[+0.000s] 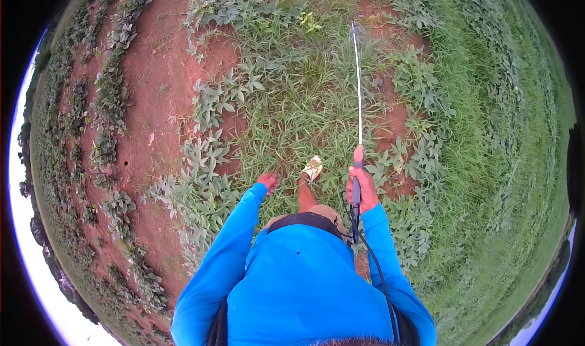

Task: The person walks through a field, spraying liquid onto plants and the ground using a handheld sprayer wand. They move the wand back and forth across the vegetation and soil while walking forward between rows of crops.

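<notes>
My right hand (364, 190) is wrapped round the grey handle of a spray wand (358, 90). Its long thin metal tube points forward, and a faint mist seems to hang around the nozzle at the tip, over the grass. From the handle a black hose (379, 267) runs back along my right side. My left hand (269, 181) hangs by my left hip above the leaves, its fingers curled in and nothing visible in them. Between the hands, one foot in a pale shoe (312, 168) stands among the weeds.
Grass and weeds (298, 102) cover the strip ahead. Leafy crop plants (210, 105) line its left side, and more plants (420, 84) line the right. Bare red soil (155, 96) lies farther left, beside another crop row (103, 148). Dense tall grass (475, 132) fills the right.
</notes>
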`<state>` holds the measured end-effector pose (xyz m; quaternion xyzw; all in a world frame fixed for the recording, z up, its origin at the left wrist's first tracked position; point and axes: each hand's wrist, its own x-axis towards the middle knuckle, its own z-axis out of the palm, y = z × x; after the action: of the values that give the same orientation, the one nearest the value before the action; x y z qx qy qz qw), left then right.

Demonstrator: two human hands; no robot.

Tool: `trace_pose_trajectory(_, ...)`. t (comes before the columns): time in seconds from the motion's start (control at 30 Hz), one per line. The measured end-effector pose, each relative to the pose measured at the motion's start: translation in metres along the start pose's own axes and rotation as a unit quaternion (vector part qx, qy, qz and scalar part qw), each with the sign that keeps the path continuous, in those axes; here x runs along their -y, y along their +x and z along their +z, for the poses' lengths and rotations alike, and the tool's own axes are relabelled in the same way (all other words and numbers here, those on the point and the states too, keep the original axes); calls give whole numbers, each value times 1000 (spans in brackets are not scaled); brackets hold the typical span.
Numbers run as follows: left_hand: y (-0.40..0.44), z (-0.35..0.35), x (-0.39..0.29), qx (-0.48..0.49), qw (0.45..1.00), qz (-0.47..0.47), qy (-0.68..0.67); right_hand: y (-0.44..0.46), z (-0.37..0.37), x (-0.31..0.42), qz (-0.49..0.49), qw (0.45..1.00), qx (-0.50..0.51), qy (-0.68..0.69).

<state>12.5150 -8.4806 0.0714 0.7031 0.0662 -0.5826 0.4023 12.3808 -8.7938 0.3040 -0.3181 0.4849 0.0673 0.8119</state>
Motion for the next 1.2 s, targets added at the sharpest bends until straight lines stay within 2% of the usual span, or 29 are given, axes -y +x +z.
trace_pose_trajectory(0.07, 10, -5, -16, 19, 999, 17, 26, 21, 7, 16, 11, 1000, 18, -2)
trace_pose_trajectory(0.17, 4, -13, -59, -2, 998, 19, 62, 46, 25, 35, 35, 997, 62, 8)
trace_pose_trajectory(0.23, 6, -28, -71, -17, 998, 23, 63, 60, 37, 47, 127, 977, 161, 50)
trace_pose_trajectory(0.3, 8, -45, -80, -36, 995, 34, 85, 72, 49, 55, 157, 965, 202, 58)
trace_pose_trajectory(0.37, 5, -64, -85, -39, 997, 33, 63, 85, 59, 62, 207, 926, 308, 76)
trace_pose_trajectory(0.43, 3, -78, -85, -42, 998, 39, 38, 101, 70, 67, 228, 911, 333, 82)
trace_pose_trajectory(0.5, -1, -86, -87, -64, 998, 15, 22, 114, 84, 76, 275, 859, 419, 110)
trace_pose_trajectory(0.57, -6, -89, -91, -84, 996, 15, 33, 121, 98, 87, 275, 856, 427, 99)
trace_pose_trajectory(0.63, -4, -92, -88, -78, 996, -36, 36, 124, 110, 93, 246, 886, 390, 42)
trace_pose_trajectory(0.7, 6, -96, -80, -84, 994, -45, 45, 130, 115, 93, 241, 895, 374, 27)
trace_pose_trajectory(0.77, 20, -97, -66, -136, 984, 30, 115, 120, 119, 97, 144, 952, 265, -48)
trace_pose_trajectory(0.8, 25, -98, -64, -137, 984, 26, 109, 111, 122, 103, 102, 968, 217, -71)
trace_pose_trajectory(0.83, 30, -99, -64, -163, 971, 67, 163, 108, 120, 103, 108, 967, 217, -75)
trace_pose_trajectory(0.87, 37, -101, -65, -187, 952, 108, 218, 107, 115, 106, 72, 975, 198, -67)
trace_pose_trajectory(0.9, 49, -105, -60, -187, 953, 108, 214, 107, 110, 111, 32, 982, 179, -57)
trace_pose_trajectory(0.97, 81, -114, -51, -168, 956, 125, 207, 104, 102, 123, 15, 986, 146, -74)
trace_pose_trajectory(1.0, 81, -110, -75, -163, 957, 128, 204, 108, 95, 124, 10, 993, 101, -60)
trace_pose_trajectory(1.03, 69, -104, -112, -126, 980, 43, 148, 112, 89, 127, 6, 997, 55, -44)
trace_pose_trajectory(1.07, 64, -101, -140, -87, 991, -45, 92, 116, 82, 133, 2, 998, 53, -36)
trace_pose_trajectory(1.2, 109, -111, -186, -58, 994, -56, 68, 124, 90, 174, -41, 996, -54, -56)
